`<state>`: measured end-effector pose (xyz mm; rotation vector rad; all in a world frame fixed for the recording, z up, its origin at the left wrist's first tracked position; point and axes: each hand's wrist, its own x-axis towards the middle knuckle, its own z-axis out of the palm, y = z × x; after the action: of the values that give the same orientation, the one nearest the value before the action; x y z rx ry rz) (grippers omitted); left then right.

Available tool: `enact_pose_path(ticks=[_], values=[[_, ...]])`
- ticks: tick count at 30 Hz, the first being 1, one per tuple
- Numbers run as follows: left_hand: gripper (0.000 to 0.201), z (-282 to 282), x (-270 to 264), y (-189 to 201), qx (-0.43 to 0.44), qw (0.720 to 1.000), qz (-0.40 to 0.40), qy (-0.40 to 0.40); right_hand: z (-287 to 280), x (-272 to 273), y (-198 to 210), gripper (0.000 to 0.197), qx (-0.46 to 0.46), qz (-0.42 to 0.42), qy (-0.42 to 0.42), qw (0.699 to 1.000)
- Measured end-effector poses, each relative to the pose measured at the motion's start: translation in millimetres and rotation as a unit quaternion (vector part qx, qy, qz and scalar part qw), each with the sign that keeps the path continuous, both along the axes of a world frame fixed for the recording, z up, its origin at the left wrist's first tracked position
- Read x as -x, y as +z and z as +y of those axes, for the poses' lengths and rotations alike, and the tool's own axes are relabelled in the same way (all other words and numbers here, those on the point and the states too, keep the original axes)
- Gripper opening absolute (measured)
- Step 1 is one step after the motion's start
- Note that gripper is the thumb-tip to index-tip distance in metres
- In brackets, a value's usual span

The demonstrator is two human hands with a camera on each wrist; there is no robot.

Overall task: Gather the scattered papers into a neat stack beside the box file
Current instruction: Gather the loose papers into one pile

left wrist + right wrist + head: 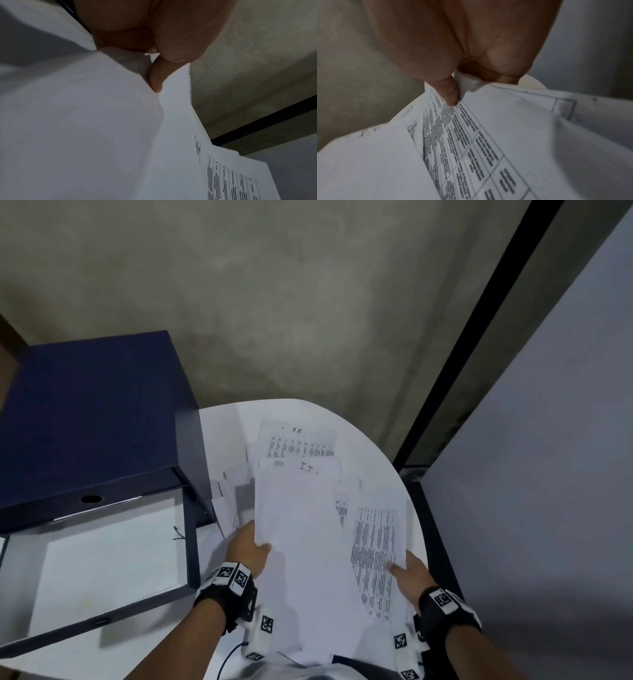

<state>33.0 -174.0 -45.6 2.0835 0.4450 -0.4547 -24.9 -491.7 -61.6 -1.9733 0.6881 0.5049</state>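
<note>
You have the loose bundle of white printed paper sheets [301,529] lifted between both hands, over the rounded white table top [376,446] and just to the right of the dark navy box file [92,412]. Your left hand [248,547] grips the bundle's left edge: thumb on top of a blank sheet, fingers hidden beneath; the left wrist view shows the thumb [157,75] pressed into a crease of the paper. Your right hand [412,575] pinches the right edge, thumb lying across a sheet printed with a dense table [375,556], and the right wrist view confirms the thumb [449,92] on top and curled fingers under the crumpled edge. The sheets between your hands are fanned and uneven, not squared. Beyond your fingertips more papers lie on the table, among them a sheet headed "HR" [298,441] farthest from you and one marked "I.T." [305,466] partly covered by the bundle; smaller pieces [233,477] lie ahead of your left hand, close to the file's side. The box file stands open to the left of your left hand, its lid [102,563] folded down toward you with a white lining showing. Each wrist carries a black strap with black-and-white marker tags [231,575].
</note>
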Motion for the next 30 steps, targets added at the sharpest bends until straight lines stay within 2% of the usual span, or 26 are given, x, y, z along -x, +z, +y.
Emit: enact_pose_path(ticks=[4,6,8,10,13,15,17,19,21,24,26,28,30], values=[[0.033,-4.6,-7.0,5.5,0.026,0.998,-0.059,0.011,-0.4,-0.7,-2.1,0.043,-0.007,-0.008,-0.031,0.999],[0.037,-10.8,-9.9,1.5,0.032,0.998,-0.047,0.000,-1.0,-1.0,-5.4,0.041,-0.021,-0.020,-0.049,0.998],[0.047,-22.4,-8.4,-5.7,0.002,0.997,0.010,-0.071,-0.5,-2.1,-6.8,0.035,-0.048,-0.013,-0.081,0.995],[0.048,-38.6,-4.0,-11.2,-0.017,0.987,0.056,-0.151,1.4,-3.4,-6.2,0.031,-0.088,-0.009,-0.119,0.989],[0.042,-61.8,2.7,-15.0,-0.018,0.978,0.032,-0.205,0.7,-2.9,-5.9,0.044,-0.110,0.011,-0.159,0.981],[0.042,-71.4,3.5,-19.2,-0.001,0.982,0.018,-0.190,-2.6,1.2,-5.1,0.050,-0.103,0.012,-0.138,0.985],[0.043,-78.6,2.4,-21.3,-0.002,0.980,0.032,-0.198,-7.5,4.2,-8.4,0.039,-0.100,0.001,-0.101,0.990],[0.033,-85.1,2.2,-25.0,-0.036,0.969,0.039,-0.240,-13.6,8.5,-12.6,0.033,-0.072,0.005,-0.068,0.995],[0.021,-85.7,2.5,-24.2,-0.070,0.962,0.017,-0.263,-19.7,11.5,-16.1,0.038,-0.046,0.010,-0.063,0.997],[0.016,-70.1,-7.0,-20.3,-0.081,0.975,-0.037,-0.201,-30.4,15.6,-16.5,0.040,-0.012,0.006,-0.068,0.998],[0.020,-49.0,-23.6,-19.3,-0.137,0.979,-0.077,-0.131,-37.1,18.3,-17.8,0.043,0.007,0.005,-0.070,0.997],[0.036,-24.9,-42.3,-18.0,-0.174,0.982,-0.066,-0.025,-41.9,20.9,-18.8,0.044,0.020,0.006,-0.067,0.998],[0.059,-8.0,-56.9,-18.7,-0.181,0.983,0.000,0.032,-43.5,21.9,-18.9,0.043,0.022,0.005,-0.063,0.998]])
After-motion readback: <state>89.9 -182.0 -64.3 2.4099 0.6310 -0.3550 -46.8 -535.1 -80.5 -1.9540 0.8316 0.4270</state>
